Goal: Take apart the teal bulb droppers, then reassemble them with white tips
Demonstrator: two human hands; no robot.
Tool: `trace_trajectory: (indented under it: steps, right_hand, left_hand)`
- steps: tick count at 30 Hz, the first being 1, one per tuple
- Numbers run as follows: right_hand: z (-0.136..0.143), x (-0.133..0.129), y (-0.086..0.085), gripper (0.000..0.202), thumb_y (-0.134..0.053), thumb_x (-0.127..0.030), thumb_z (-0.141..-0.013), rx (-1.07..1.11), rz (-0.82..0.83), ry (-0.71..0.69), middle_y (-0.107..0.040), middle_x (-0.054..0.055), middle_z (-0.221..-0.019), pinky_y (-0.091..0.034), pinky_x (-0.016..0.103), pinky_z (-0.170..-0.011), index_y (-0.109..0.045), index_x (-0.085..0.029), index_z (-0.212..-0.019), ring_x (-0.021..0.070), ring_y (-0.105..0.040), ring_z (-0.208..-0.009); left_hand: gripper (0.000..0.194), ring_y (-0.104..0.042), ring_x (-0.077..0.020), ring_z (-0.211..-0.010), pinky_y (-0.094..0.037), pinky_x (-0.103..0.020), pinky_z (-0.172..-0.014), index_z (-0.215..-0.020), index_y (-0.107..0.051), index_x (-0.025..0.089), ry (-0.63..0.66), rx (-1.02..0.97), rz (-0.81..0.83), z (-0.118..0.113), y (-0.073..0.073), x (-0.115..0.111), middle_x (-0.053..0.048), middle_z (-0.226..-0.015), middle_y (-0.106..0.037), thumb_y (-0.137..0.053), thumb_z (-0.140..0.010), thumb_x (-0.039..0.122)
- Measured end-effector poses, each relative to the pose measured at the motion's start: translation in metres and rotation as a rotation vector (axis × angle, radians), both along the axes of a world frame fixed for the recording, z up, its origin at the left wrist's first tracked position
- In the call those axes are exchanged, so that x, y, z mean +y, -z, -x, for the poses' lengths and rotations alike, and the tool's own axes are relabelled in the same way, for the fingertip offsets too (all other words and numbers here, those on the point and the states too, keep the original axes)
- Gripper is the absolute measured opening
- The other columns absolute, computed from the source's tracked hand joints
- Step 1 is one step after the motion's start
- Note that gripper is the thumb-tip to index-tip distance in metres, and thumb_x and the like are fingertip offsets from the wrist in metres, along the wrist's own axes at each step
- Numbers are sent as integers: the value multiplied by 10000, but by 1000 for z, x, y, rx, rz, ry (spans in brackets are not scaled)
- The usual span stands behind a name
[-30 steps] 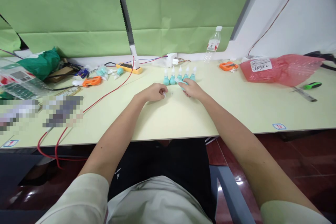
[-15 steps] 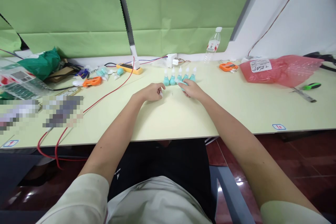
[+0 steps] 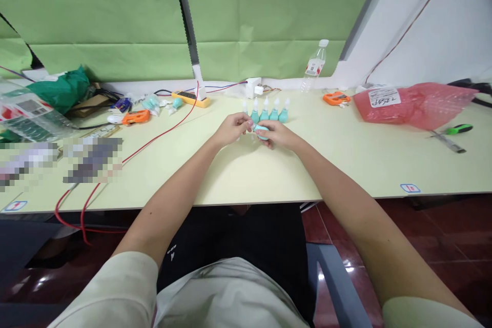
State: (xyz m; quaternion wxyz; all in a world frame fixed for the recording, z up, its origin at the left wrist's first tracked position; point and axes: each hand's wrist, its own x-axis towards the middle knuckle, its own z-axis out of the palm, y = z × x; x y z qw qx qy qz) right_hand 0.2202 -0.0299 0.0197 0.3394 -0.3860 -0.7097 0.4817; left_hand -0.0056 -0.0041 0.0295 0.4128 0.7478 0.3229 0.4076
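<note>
My right hand is closed around a teal bulb syringe, held tilted just above the table with its nozzle end toward the left. At that end, the fingers of my left hand pinch a small whitish piece, mostly hidden by the fingertips. Both hands almost meet. Right behind them stands a row of several teal bulb syringes, upright with clear nozzles on top; my left fingers partly cover the leftmost one.
On the pale table, a plastic bottle, orange tool, red bag and green-handled tool lie right or behind. Leftward are a yellow power strip, red cable, another orange tool and green bag.
My left hand has moved right to the nozzle end of the held bulb syringe. My right hand has brought that syringe slightly toward me, away from the row.
</note>
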Motion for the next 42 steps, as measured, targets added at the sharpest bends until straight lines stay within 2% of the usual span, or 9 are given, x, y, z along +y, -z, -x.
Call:
trace_trajectory:
  steps: [8,13,16,18,20,22,25,33,42]
  right_hand:
    - [4,-3,-10,463,-806,-627,-836,63,-86,8,-644,16,-788,-500,263,-532,-655,-192,-879,114,-541,-571]
    - [2,0,-7,514,-825,-670,-805,120,-91,-31,-637,13,-795,-503,263,-538,-682,-187,-905,108,-541,-568]
    - [0,2,-5,540,-855,-669,-777,156,-43,-60,-639,17,-856,-529,267,-529,-702,-203,-1001,113,-548,-599]
    - [-2,3,-5,552,-859,-666,-777,171,-7,-55,-634,24,-884,-540,273,-513,-691,-210,-1037,122,-555,-623]
    - [-4,4,-6,574,-870,-669,-764,187,12,-36,-621,23,-884,-537,277,-492,-674,-209,-1045,127,-564,-624]
    - [-5,5,-6,592,-874,-679,-752,193,15,-19,-615,19,-882,-532,278,-483,-664,-207,-1041,126,-574,-614]
    - [-6,6,-6,570,-867,-671,-765,183,19,-10,-621,19,-882,-531,278,-485,-656,-209,-1023,125,-582,-610]
    - [-3,3,-5,413,-840,-523,-840,86,12,17,-638,35,-890,-529,285,-492,-640,-196,-993,130,-583,-614]
    - [-3,2,-5,344,-832,-449,-864,53,25,33,-654,41,-883,-530,278,-488,-641,-190,-986,119,-578,-594]
  left_hand:
    - [214,-576,-128,-679,-477,-288,-676,-851,-638,181,17,-196,207,-4,-2,-5,-32,-750,-637,-707,-880,381]
    - [131,-539,-106,-625,-468,-275,-649,-819,-600,178,22,-344,357,-11,-2,-5,-13,-708,-571,-666,-886,269]
    - [131,-489,-86,-580,-443,-245,-609,-833,-598,179,-27,-498,342,-4,-6,5,2,-690,-517,-617,-921,273]
    - [138,-502,-92,-594,-420,-233,-591,-849,-614,178,-101,-502,276,7,-7,15,-6,-703,-539,-611,-925,294]
    - [134,-513,-111,-608,-391,-238,-577,-852,-631,181,-211,-407,150,19,-6,23,-12,-697,-566,-606,-906,301]
    - [124,-520,-130,-623,-393,-255,-597,-842,-666,179,-333,-178,-50,31,-1,27,-11,-664,-582,-624,-870,293]
    - [148,-526,-141,-655,-414,-282,-659,-859,-732,167,-370,181,-252,43,9,26,-15,-699,-642,-641,-837,282]
    - [274,-576,-171,-747,-454,-310,-754,-913,-818,141,-316,428,-272,45,15,24,-70,-869,-748,-598,-820,276]
    - [344,-648,-205,-853,-471,-314,-813,-946,-837,153,-309,418,-145,46,19,28,-75,-964,-792,-588,-886,382]
